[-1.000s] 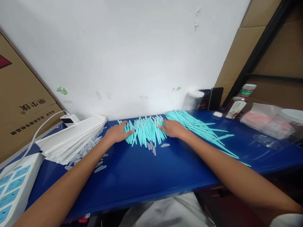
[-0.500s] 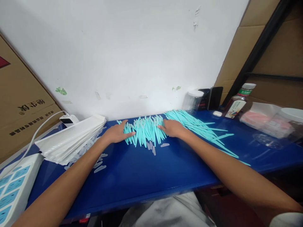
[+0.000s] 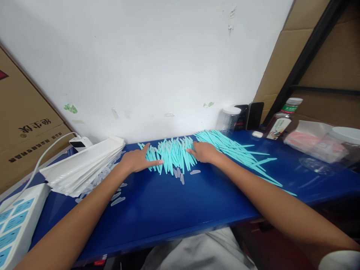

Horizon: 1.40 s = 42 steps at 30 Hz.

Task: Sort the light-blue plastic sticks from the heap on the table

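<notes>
Turquoise eyebrow razors [image 3: 174,155] with frosted tips lie side by side in a bunch on the blue table. My left hand [image 3: 137,159] rests at the bunch's left end, thumb stretched out across the razors and fingers apart. Against the right end lies my right hand [image 3: 204,152], its thumb over the edge of the bunch and apart from the forefinger; it is open. A few loose translucent blade caps [image 3: 182,179] are scattered just in front of the bunch. More turquoise razors [image 3: 236,150] spread in a loose heap beyond my right hand.
On the left are a stack of white plastic bags [image 3: 84,165], translucent caps [image 3: 118,201], a power strip [image 3: 25,217] and a cardboard box [image 3: 28,112]. To the right stand a clear jar [image 3: 229,122], phones [image 3: 255,116] and a bottle [image 3: 282,122]. A white wall [image 3: 154,67] backs the table.
My left thumb has stretched further out and slightly down across the razors. The right hand stays at its end of the bunch. The view has shifted slightly.
</notes>
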Each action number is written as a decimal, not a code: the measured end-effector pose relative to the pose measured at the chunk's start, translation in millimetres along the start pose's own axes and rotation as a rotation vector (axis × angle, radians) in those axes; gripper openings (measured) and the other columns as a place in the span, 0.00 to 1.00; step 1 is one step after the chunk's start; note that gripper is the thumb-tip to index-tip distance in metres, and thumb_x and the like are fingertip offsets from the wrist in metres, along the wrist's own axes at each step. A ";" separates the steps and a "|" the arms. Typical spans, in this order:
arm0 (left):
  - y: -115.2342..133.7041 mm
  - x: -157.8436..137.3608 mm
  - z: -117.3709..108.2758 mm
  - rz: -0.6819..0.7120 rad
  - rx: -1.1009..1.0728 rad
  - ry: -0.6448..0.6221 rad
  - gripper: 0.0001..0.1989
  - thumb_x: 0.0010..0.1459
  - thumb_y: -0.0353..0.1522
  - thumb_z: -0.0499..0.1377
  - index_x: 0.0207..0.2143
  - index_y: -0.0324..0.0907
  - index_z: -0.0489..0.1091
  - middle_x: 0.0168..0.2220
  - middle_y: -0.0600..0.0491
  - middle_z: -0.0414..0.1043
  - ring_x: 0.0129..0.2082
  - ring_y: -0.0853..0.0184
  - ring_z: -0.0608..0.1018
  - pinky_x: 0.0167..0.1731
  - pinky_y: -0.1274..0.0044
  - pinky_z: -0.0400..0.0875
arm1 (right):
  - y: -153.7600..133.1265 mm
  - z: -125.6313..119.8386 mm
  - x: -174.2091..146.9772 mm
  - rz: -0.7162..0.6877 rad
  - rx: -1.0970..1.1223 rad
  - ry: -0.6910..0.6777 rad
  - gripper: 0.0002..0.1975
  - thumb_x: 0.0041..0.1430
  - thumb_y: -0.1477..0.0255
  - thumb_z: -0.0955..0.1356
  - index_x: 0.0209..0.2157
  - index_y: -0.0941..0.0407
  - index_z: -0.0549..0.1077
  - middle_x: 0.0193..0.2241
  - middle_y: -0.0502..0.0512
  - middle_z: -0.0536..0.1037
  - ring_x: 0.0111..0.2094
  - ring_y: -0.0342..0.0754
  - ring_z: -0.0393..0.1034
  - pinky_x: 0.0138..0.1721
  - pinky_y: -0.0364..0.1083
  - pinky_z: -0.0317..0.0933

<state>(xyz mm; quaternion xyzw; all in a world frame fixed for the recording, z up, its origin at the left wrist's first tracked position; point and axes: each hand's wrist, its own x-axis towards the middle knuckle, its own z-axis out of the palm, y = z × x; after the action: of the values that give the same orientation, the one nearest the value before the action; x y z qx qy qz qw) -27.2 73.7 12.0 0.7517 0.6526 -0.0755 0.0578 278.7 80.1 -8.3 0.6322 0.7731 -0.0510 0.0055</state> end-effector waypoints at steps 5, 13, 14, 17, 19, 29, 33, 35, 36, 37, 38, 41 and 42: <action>10.0 -2.2 4.9 -0.033 0.044 0.050 0.62 0.53 0.70 0.42 0.76 0.35 0.40 0.32 0.41 0.80 0.33 0.48 0.82 0.32 0.70 0.67 | -0.9 -1.5 -1.2 -0.003 -0.003 -0.011 0.30 0.74 0.51 0.55 0.52 0.63 0.70 0.43 0.70 0.81 0.43 0.62 0.77 0.36 0.51 0.66; 2.7 4.3 6.5 -0.034 0.044 0.055 0.53 0.61 0.64 0.37 0.75 0.38 0.43 0.41 0.37 0.81 0.41 0.44 0.81 0.34 0.68 0.68 | -1.2 -1.0 -0.8 0.002 -0.005 -0.007 0.30 0.74 0.52 0.55 0.52 0.63 0.70 0.44 0.71 0.80 0.45 0.63 0.77 0.37 0.51 0.66; 1.9 4.8 6.5 -0.035 0.048 0.055 0.52 0.61 0.64 0.38 0.75 0.38 0.43 0.43 0.37 0.80 0.43 0.43 0.81 0.34 0.68 0.68 | -1.2 -0.9 -0.6 0.002 -0.005 -0.005 0.30 0.74 0.52 0.55 0.52 0.63 0.70 0.45 0.71 0.80 0.45 0.63 0.77 0.37 0.51 0.65; 0.5 5.2 6.3 -0.049 0.039 0.060 0.53 0.61 0.64 0.38 0.75 0.37 0.43 0.44 0.36 0.80 0.45 0.42 0.81 0.36 0.67 0.69 | -1.0 -0.8 -0.2 0.000 -0.004 -0.004 0.29 0.74 0.52 0.55 0.52 0.63 0.70 0.44 0.71 0.80 0.45 0.63 0.77 0.37 0.51 0.65; 0.3 5.5 6.5 -0.059 0.020 0.072 0.55 0.60 0.65 0.37 0.75 0.35 0.44 0.44 0.34 0.80 0.45 0.42 0.81 0.36 0.67 0.69 | -0.7 -0.5 0.3 0.000 -0.002 -0.007 0.30 0.74 0.51 0.55 0.52 0.63 0.70 0.44 0.70 0.81 0.44 0.62 0.77 0.37 0.51 0.65; 6.4 14.5 18.1 -0.083 0.024 0.230 0.51 0.62 0.62 0.38 0.73 0.35 0.49 0.49 0.32 0.79 0.46 0.40 0.80 0.39 0.63 0.71 | 0.1 1.2 0.7 0.002 -0.006 -0.009 0.31 0.74 0.50 0.54 0.53 0.62 0.70 0.45 0.71 0.80 0.45 0.62 0.77 0.39 0.50 0.65; 5.9 16.5 21.2 -0.071 0.009 0.250 0.50 0.62 0.63 0.39 0.72 0.36 0.51 0.48 0.34 0.80 0.45 0.41 0.81 0.38 0.64 0.71 | -0.5 0.2 -0.1 -0.002 -0.009 -0.011 0.30 0.74 0.50 0.54 0.52 0.62 0.70 0.45 0.71 0.80 0.45 0.62 0.77 0.39 0.50 0.65; 6.0 16.7 22.5 -0.059 0.001 0.264 0.49 0.62 0.63 0.40 0.72 0.37 0.52 0.47 0.35 0.80 0.44 0.42 0.81 0.37 0.65 0.71 | -0.6 0.1 -0.1 -0.005 -0.012 -0.011 0.30 0.74 0.50 0.55 0.52 0.62 0.70 0.45 0.71 0.80 0.46 0.62 0.77 0.39 0.50 0.65; 6.5 16.7 23.2 -0.045 -0.004 0.274 0.49 0.62 0.63 0.40 0.71 0.37 0.53 0.47 0.36 0.80 0.44 0.43 0.81 0.37 0.66 0.71 | -0.6 0.1 -0.1 -0.006 -0.013 -0.010 0.30 0.74 0.50 0.55 0.52 0.62 0.70 0.45 0.71 0.80 0.46 0.62 0.77 0.39 0.50 0.65; 7.3 16.5 24.0 -0.022 -0.009 0.286 0.48 0.62 0.62 0.41 0.71 0.37 0.54 0.48 0.36 0.80 0.45 0.43 0.81 0.37 0.66 0.71 | -0.7 0.2 0.0 -0.005 -0.015 -0.008 0.30 0.74 0.50 0.55 0.52 0.62 0.70 0.45 0.71 0.80 0.46 0.63 0.77 0.38 0.51 0.65; 8.2 16.1 24.8 0.011 -0.014 0.297 0.47 0.63 0.62 0.41 0.71 0.37 0.54 0.48 0.36 0.79 0.46 0.44 0.81 0.38 0.66 0.71 | -0.7 0.3 0.0 -0.005 -0.016 -0.006 0.30 0.74 0.51 0.55 0.52 0.62 0.70 0.44 0.71 0.80 0.45 0.63 0.77 0.38 0.51 0.65; 10.7 13.9 25.8 0.136 -0.032 0.308 0.44 0.65 0.60 0.42 0.71 0.39 0.54 0.49 0.38 0.79 0.47 0.46 0.81 0.38 0.67 0.70 | -0.9 0.1 -0.1 0.000 -0.015 -0.004 0.29 0.74 0.52 0.55 0.51 0.62 0.71 0.44 0.70 0.80 0.45 0.63 0.77 0.37 0.51 0.65; 11.1 12.8 25.3 0.172 -0.036 0.303 0.44 0.65 0.60 0.42 0.71 0.40 0.54 0.49 0.39 0.79 0.46 0.47 0.81 0.38 0.68 0.70 | -0.9 0.0 -0.2 0.001 -0.014 -0.003 0.28 0.74 0.52 0.55 0.51 0.62 0.71 0.44 0.70 0.81 0.45 0.62 0.77 0.37 0.50 0.65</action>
<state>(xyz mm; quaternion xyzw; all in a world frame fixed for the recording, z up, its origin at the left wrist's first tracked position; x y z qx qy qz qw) -15.4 79.9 -15.4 0.8063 0.5885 0.0556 -0.0214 277.8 79.7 -8.3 0.6322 0.7733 -0.0468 0.0113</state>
